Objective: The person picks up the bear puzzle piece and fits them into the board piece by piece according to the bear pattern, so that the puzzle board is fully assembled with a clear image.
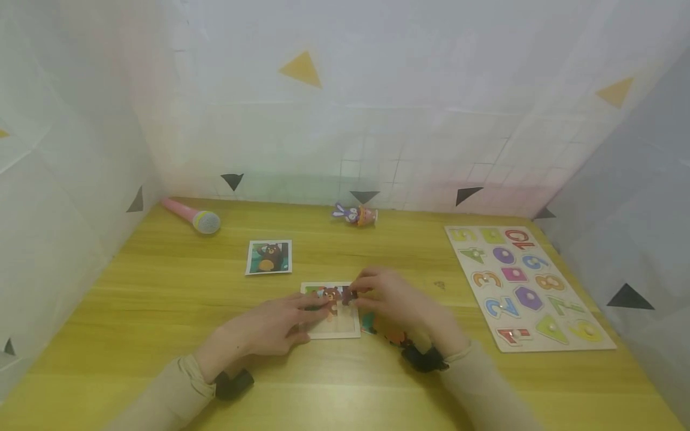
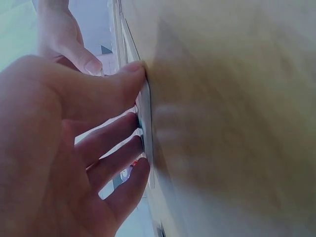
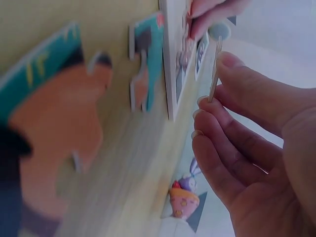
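Tabletop (image 1: pixel 302 383); right-wrist view: held piece (image 3: pixel 214 81) edge-on, axis unclear.

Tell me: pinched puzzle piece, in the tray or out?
Out: in the right wrist view, the right hand pinches the puzzle piece clear of the tray.

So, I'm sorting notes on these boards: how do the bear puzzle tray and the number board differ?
The bear puzzle tray is much smaller than the number board. The tray shows a partial bear picture with a bare stretch, while the number board carries colourful numbers and shapes. The left hand touches the tray; neither of the hands touches the number board. Both lie on the table.
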